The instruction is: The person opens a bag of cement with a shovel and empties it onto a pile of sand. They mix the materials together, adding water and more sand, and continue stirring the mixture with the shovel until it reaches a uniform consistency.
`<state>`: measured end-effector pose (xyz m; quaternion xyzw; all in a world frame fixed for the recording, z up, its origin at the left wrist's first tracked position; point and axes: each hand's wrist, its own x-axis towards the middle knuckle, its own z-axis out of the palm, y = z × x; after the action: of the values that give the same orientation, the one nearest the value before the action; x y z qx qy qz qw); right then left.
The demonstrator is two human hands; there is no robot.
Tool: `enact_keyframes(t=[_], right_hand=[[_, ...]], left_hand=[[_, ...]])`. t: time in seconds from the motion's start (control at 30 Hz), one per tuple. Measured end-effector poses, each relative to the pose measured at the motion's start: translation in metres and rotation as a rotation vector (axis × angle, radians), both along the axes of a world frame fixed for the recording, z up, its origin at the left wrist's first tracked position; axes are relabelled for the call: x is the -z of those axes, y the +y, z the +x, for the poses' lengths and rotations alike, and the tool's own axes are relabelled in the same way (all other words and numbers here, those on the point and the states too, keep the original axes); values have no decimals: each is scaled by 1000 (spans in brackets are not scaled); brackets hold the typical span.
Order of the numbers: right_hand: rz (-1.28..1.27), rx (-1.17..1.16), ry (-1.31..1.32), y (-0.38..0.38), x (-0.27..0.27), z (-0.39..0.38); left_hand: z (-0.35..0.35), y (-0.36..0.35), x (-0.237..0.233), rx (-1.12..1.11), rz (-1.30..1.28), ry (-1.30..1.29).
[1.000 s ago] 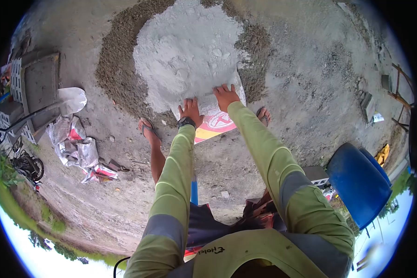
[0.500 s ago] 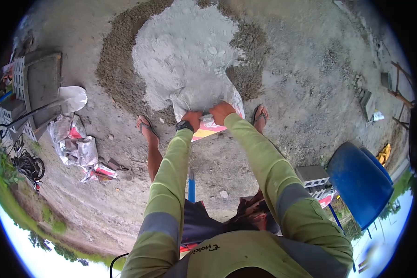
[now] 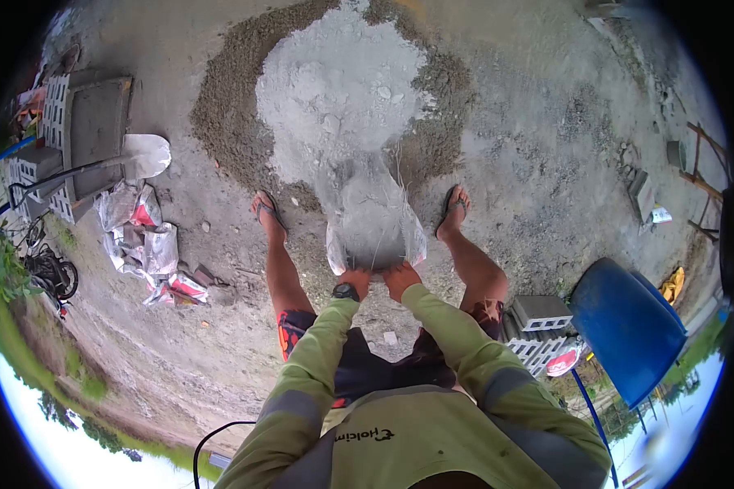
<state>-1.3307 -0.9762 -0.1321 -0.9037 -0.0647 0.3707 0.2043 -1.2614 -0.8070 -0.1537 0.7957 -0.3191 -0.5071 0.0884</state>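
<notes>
An open cement bag [image 3: 417, 236] lies between my feet, its mouth toward a heap of pale grey powder [image 3: 334, 81]. Powder trails from the bag onto the heap. Darker sandy material [image 3: 232, 106] rings the heap on both sides. My left hand [image 3: 356, 279], below a wristwatch, is closed on the near left edge of the bag. Beside it my right hand [image 3: 399, 279] grips the near right edge. The fingertips of both hands are partly hidden by the bag.
Shovel [image 3: 148, 156] rests by a mortar board [image 3: 98, 122] at left, above crumpled bags [image 3: 159, 248]. Hollow blocks [image 3: 541, 313] and a blue barrel [image 3: 628, 326] stand at right. A motorcycle [image 3: 50, 273] is at far left.
Both hands have pulled the bag back toward my body, away from the heap. The bag now lies flatter, with powder showing inside and along its trail.
</notes>
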Motion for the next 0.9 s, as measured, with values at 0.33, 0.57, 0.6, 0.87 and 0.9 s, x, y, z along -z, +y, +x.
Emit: enact_keyframes(t=[0.33, 0.57, 0.6, 0.87, 0.9], right_hand=[[-44, -12, 769, 56, -42, -64], [-100, 293, 366, -23, -72, 72], [-159, 265, 290, -38, -85, 108], [-351, 1049, -484, -93, -269, 297], [-510, 1039, -557, -81, -287, 319]], left_hand=[[-73, 46, 25, 240, 231, 310], [164, 76, -23, -294, -7, -42], [204, 97, -41, -402, -42, -72], [369, 424, -80, -1309, -198, -114], [374, 479, -72, -1499, -175, 69]])
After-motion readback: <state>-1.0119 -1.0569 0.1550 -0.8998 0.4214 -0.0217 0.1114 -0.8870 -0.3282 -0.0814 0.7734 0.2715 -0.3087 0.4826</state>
